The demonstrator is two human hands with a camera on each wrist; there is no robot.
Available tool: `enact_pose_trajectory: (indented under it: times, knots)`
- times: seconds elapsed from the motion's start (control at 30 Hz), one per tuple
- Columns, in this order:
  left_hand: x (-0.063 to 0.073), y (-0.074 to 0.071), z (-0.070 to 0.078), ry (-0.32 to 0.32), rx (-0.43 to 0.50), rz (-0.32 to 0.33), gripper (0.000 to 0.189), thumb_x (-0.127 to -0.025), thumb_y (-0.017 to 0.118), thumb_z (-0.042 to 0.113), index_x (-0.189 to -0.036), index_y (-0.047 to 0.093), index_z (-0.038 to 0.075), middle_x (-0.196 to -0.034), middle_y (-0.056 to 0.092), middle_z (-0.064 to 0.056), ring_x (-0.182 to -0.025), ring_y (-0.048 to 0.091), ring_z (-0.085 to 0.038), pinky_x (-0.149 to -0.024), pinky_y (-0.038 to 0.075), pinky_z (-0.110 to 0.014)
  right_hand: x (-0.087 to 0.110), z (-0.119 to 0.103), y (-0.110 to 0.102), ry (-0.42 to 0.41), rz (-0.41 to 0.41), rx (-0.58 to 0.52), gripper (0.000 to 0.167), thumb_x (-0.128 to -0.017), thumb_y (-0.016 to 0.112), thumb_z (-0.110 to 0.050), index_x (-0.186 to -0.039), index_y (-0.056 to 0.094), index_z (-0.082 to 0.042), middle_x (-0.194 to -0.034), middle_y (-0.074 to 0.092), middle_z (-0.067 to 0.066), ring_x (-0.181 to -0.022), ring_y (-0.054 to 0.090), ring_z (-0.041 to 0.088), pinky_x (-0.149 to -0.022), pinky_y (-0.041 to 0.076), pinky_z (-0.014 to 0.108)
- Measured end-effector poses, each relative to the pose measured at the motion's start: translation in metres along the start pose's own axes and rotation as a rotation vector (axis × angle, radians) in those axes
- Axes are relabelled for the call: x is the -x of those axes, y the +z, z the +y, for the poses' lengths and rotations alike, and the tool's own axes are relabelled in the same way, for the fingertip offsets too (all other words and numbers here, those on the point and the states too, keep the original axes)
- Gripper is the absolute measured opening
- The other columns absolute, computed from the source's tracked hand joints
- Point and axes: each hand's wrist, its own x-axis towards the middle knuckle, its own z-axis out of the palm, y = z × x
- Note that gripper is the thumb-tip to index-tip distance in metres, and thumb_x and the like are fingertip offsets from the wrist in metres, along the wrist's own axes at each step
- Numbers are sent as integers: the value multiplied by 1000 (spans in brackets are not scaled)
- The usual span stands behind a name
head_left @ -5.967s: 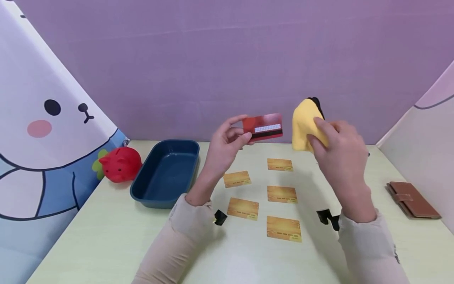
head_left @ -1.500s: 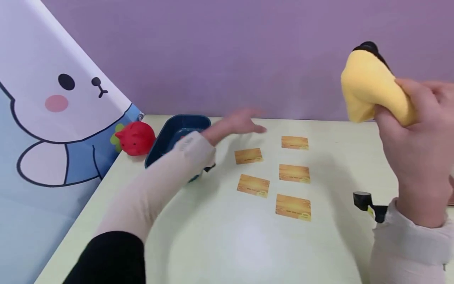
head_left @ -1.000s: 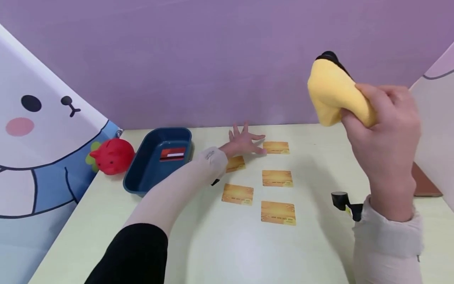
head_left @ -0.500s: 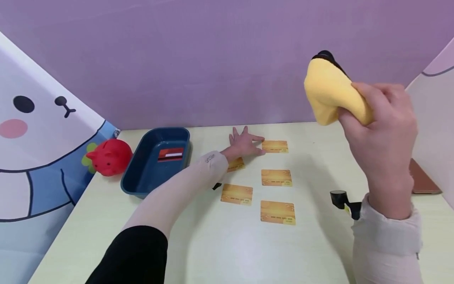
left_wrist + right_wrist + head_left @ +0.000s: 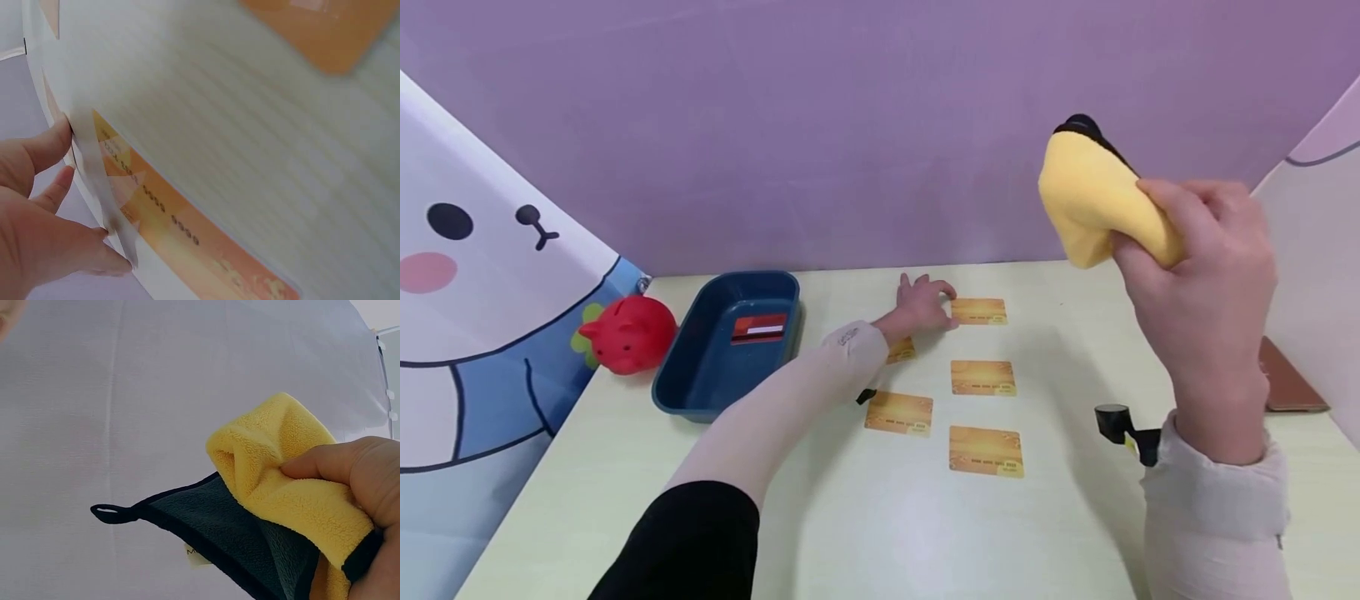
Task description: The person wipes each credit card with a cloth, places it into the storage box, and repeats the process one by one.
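In the head view, my left hand (image 5: 922, 305) reaches to the back of the table. Its thumb and forefinger pinch the left end of the farthest gold bank card (image 5: 979, 312), which lies flat. The other fingers are bent against the tabletop. My right hand (image 5: 1202, 250) is raised at the right and grips a yellow cloth (image 5: 269, 450) between thumb and fingers. In the right wrist view, the cloth's dark underside, black trim and hanging loop show. A red bank card (image 5: 758, 329) lies stripe side up in the blue tray (image 5: 700, 392).
More gold cards lie around: one in the middle (image 5: 982, 378), one in front (image 5: 986, 451), one at left (image 5: 898, 413), and one partly behind my left wrist (image 5: 901, 349). A red piggy bank (image 5: 631, 333) stands left of the tray. A brown wallet (image 5: 1290, 379) lies at the right.
My left hand held the red card earlier; that card now lies in the tray. The hand moved to the farthest gold card, and its spread fingers drew in. My right hand kept the cloth and rose.
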Motion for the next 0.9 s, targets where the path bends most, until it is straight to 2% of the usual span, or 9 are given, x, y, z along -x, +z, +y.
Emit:
enact_pose_trajectory:
  times: [0.13,0.33,0.47,0.57,0.67,0.77,0.9]
  knots:
    - [1,0,2,14,-28,10,50,-89,77,33,-134,57,24,-159,38,-12,-155,10,-43,-127,7,-54,0,1,0,-6,-12,-1,30,-84,65,-5,-113,75,-4,-108,65,24,-102,57,38,-82,36,33]
    - [1,-1,3,23,39,27,54,-88,78,25,-134,51,21,-156,40,-12,-155,7,-42,-128,2,-49,-1,1,3,-7,-8,-10,30,-84,65,-5,-112,75,-4,-107,65,24,-103,57,38,-82,35,33]
    - [-3,0,2,50,35,46,56,-85,81,20,-131,49,16,-148,50,-8,-153,25,-30,-128,1,-47,-1,2,6,-28,4,-19,28,-84,64,-6,-109,76,-5,-106,66,24,-101,57,38,-80,34,30]
    - [-4,0,2,73,16,59,58,-82,82,17,-129,49,13,-144,54,-5,-146,38,-21,-128,2,-47,1,3,8,-43,-8,-17,28,-85,63,-8,-110,76,-5,-107,65,24,-101,58,40,-78,35,34]
    - [-4,2,2,84,1,63,58,-81,82,14,-128,49,10,-141,56,-4,-143,43,-20,-128,3,-47,2,5,8,-67,-36,2,29,-87,62,-9,-112,74,-3,-108,63,27,-101,57,42,-75,35,39]
    - [-5,4,1,95,-51,57,53,-84,81,17,-128,51,11,-140,57,-1,-143,43,-20,-128,5,-46,3,7,9,-77,-48,14,30,-87,62,-9,-114,73,-3,-109,64,26,-102,58,42,-74,36,42]
    - [-6,5,0,113,-123,25,42,-92,73,28,-129,58,13,-144,57,0,-150,32,-21,-128,5,-46,1,9,10,-74,-49,6,30,-87,62,-8,-115,73,-4,-111,64,25,-103,58,42,-76,37,44]
